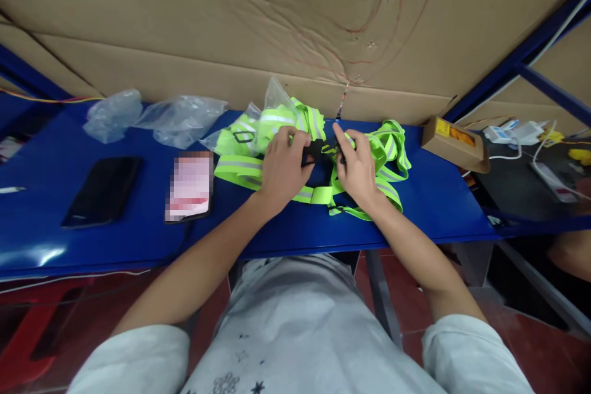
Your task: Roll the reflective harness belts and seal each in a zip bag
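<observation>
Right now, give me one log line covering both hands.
left hand: gripping black piece | right hand: at green reflective straps | lit phone: on blue table

Straps (319, 195) on table (438, 209), phone (191, 184) left (plastic bag (189, 118) behind it)

No readable text or numbers

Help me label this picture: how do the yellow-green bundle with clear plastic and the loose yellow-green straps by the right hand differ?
The bundle is gathered up, partly covered by clear plastic; the loose straps spread in uncovered loops. The bundle lies just beyond the left hand, while the loose straps lie around the right hand. Both are yellow-green with pale stripes.
</observation>
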`<state>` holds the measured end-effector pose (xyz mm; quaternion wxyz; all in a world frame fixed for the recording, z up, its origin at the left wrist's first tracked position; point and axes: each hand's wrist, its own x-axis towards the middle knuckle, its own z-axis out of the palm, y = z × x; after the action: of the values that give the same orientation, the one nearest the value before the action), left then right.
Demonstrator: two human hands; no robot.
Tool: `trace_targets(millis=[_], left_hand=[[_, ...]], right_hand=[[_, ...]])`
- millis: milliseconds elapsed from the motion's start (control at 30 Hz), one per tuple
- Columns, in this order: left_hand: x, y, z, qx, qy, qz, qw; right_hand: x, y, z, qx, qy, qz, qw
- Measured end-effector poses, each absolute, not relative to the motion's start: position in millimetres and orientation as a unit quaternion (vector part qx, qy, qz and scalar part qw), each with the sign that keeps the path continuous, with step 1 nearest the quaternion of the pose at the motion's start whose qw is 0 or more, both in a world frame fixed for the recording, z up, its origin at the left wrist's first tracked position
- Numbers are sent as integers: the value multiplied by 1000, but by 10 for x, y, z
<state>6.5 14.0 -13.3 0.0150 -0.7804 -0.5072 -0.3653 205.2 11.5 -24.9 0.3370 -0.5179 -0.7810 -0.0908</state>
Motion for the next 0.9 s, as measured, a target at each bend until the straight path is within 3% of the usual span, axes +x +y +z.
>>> trace_targets(millis=[200, 400, 700, 900], left_hand=[[120, 99, -140, -754, -543, -369, -20], [161, 106, -158, -734, -571, -361, -68], [292, 70, -240, -741, -522, -405, -118], [201, 97, -205, -794, -467, -368, -129]], right_hand=[[1963, 86, -242, -517, -779, -26, 354], [1964, 92, -249, -514, -772, -48, 372], [1881, 107, -315, -524, -774, -81, 346], [1899, 88, -253, -486, -823, -62, 288]])
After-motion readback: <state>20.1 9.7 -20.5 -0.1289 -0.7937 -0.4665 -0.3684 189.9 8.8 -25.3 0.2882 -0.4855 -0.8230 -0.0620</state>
